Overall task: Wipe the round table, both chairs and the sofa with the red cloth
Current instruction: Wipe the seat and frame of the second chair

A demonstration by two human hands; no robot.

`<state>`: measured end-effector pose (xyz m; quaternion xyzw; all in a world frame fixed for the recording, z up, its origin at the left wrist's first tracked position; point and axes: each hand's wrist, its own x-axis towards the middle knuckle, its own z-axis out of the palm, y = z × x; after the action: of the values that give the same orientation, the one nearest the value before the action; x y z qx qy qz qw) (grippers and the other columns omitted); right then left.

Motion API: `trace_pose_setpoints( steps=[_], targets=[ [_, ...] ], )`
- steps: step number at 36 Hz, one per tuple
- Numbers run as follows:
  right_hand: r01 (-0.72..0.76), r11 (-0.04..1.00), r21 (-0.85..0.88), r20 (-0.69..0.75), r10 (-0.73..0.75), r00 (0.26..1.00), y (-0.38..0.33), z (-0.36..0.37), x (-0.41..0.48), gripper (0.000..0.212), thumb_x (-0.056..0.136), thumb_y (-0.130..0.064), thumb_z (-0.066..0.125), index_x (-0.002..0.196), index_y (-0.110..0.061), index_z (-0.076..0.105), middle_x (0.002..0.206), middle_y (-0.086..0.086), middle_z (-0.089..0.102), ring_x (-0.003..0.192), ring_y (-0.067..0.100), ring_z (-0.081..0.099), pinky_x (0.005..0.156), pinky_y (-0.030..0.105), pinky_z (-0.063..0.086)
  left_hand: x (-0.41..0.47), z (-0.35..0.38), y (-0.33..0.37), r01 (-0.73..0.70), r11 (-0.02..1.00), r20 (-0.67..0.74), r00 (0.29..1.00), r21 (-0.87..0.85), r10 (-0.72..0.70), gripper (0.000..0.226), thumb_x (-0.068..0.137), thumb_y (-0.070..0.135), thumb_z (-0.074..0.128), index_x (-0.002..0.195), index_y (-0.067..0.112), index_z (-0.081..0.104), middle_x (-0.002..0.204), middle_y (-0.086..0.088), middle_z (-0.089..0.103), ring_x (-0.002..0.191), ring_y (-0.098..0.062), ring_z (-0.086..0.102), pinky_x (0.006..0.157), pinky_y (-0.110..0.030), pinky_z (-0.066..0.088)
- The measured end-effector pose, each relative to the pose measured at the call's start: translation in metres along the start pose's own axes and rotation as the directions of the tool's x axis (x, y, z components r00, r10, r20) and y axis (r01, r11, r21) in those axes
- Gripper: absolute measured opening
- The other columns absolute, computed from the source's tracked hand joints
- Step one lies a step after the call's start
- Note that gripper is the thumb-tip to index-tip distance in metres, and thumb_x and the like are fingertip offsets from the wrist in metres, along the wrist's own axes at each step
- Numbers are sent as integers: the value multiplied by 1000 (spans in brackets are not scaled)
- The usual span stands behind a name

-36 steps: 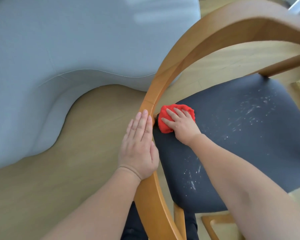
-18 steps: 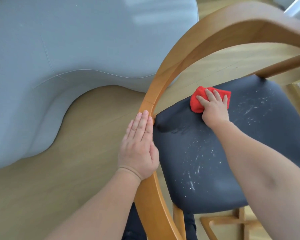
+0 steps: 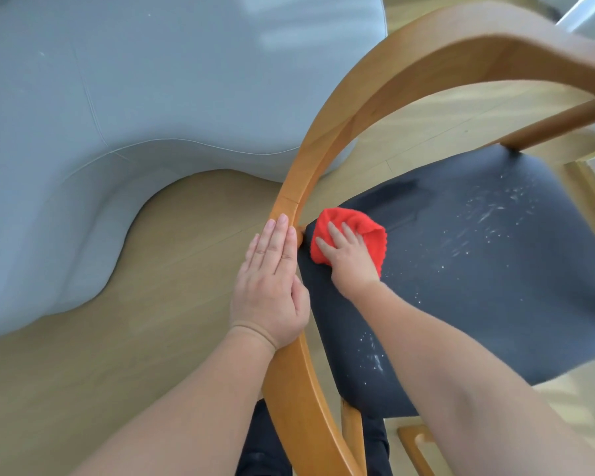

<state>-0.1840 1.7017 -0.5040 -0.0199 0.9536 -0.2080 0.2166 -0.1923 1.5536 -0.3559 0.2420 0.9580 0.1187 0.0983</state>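
While pressing the red cloth [image 3: 370, 228] flat-fingered with the right hand [image 3: 351, 261], left hand [image 3: 272, 293] straight-fingered on the wooden backrest [image 3: 323, 149], judged partway across the chair seat [image 3: 495, 304]: white specks [image 3: 488, 214] beyond the fingertips unwiped.

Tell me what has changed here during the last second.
The right hand swept the red cloth outward across the dark seat, then back to the corner beside the wooden backrest. The left hand stayed flat on the backrest; white specks remain on the seat.

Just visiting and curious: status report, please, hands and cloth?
Left hand flat on curved wooden chair backrest. Right hand pressing red cloth onto dark padded chair seat. White specks across seat. Nothing in the way.
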Motion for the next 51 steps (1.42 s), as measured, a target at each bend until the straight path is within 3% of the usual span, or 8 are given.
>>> trace_pose_setpoints(
  steps=[9, 13, 16, 27, 32, 36, 44, 51],
  targets=[
    [258, 958, -126, 111, -244, 963, -2, 20, -26, 53, 102, -15, 42, 152, -23, 28, 162, 10, 11, 147, 36, 7, 118, 51, 7, 0, 1, 0, -4, 1000, 8, 1000, 11, 4, 60, 85, 17, 32, 142, -2, 32, 152, -15, 26, 143, -25, 19, 115, -42, 19],
    [375, 899, -226, 156, -346, 925, 17, 9, -28, 53, 93, -14, 58, 144, -21, 45, 155, 15, 30, 141, 41, 29, 113, 56, 24, -1, 1, -1, -10, 1000, 4, 1000, 11, 9, 61, 85, 17, 33, 142, -2, 31, 153, -14, 25, 143, -25, 19, 116, -41, 19],
    [423, 858, -291, 172, -388, 906, 36, -1, -30, 58, 64, -10, 83, 119, -18, 69, 134, 17, 57, 118, 43, 56, 95, 59, 44, 0, 1, -1, -16, 1000, -15, 1000, 5, 16, 61, 84, 16, 33, 142, -2, 31, 152, -13, 25, 143, -25, 19, 116, -40, 17],
    [110, 930, -352, -27, -127, 992, 118, -28, -45, 44, 73, -3, 51, 111, -11, 72, 127, 21, 61, 109, 50, 58, 93, 64, 42, -1, 1, 1, 7, 1000, 19, 1000, 27, -8, 61, 87, 20, 30, 144, 0, 29, 153, -11, 24, 143, -24, 18, 116, -39, 16],
    [-173, 965, -195, -90, 158, 983, 134, -34, -53, 61, 76, 5, 60, 134, -12, 57, 150, 19, 37, 133, 48, 34, 111, 55, 28, -1, 1, 0, 8, 999, 26, 1000, 37, -9, 61, 87, 21, 30, 144, 0, 30, 154, -11, 24, 143, -23, 17, 117, -38, 15],
    [-244, 968, -65, -55, 240, 969, 126, -27, -53, 70, 77, 7, 54, 143, -16, 45, 159, 15, 19, 142, 44, 16, 118, 50, 16, -1, 1, 0, 9, 999, 27, 1000, 39, -10, 61, 87, 21, 30, 144, 1, 30, 153, -12, 24, 143, -23, 18, 116, -39, 16],
    [-370, 925, 84, -69, 376, 924, 98, -26, -57, 74, 81, 11, 47, 147, -22, 37, 162, 6, 10, 146, 33, 11, 105, 43, 36, -1, -1, 2, 18, 999, 39, 999, 50, -20, 63, 85, 21, 30, 144, 0, 30, 153, -13, 25, 143, -24, 17, 117, -36, 12],
    [-399, 899, 179, -102, 421, 901, 67, -5, -63, 75, 82, 13, 45, 148, -20, 36, 162, 6, 13, 146, 35, 11, 107, 45, 33, -2, -5, 4, -147, 986, 94, 986, 78, 140, 55, 82, 22, 32, 127, 4, 57, 140, -9, 49, 140, -32, 27, 115, -44, 19]
  ],
)
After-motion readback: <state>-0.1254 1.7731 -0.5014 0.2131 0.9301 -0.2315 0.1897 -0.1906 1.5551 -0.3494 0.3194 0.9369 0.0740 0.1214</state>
